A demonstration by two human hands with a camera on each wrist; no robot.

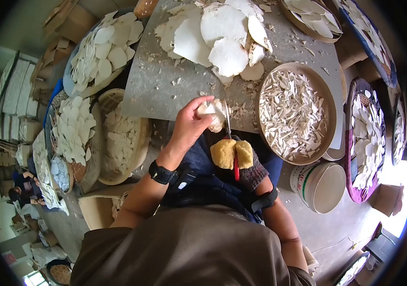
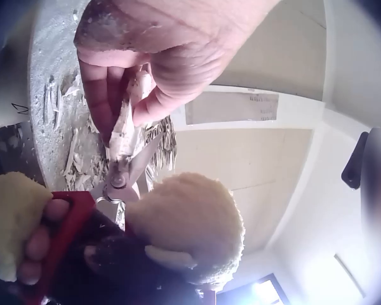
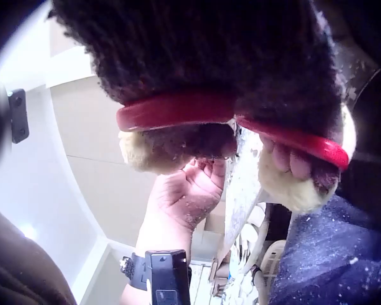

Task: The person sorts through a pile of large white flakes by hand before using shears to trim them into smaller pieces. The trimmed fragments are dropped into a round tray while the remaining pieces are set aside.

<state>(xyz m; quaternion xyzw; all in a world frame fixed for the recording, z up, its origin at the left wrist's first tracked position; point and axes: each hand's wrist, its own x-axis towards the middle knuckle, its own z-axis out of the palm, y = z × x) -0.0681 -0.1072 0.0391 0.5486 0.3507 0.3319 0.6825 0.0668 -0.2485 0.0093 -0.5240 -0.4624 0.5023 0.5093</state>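
Note:
In the head view, my left hand [image 1: 191, 123] pinches a small whitish piece [image 1: 217, 114] with a rough brown rim, fingers on one side and thumb on the other. My gloved right hand [image 1: 251, 169] grips red-handled shears [image 1: 236, 169] whose handles carry yellow foam pads [image 1: 223, 153]. The shears' blades [image 2: 134, 166] meet the lower end of the piece [image 2: 128, 121] in the left wrist view. Bare fingertips of the right hand [image 3: 292, 159] curl round a red handle [image 3: 298, 140] in the right wrist view.
Large white slabs [image 1: 223, 24] lie stacked on the grey table [image 1: 141, 95], with scraps scattered around. A round tray [image 1: 260, 119] of cut strips stands at its right, above a white bucket [image 1: 330, 188]. Baskets [image 1: 142, 152] of pale pieces stand left.

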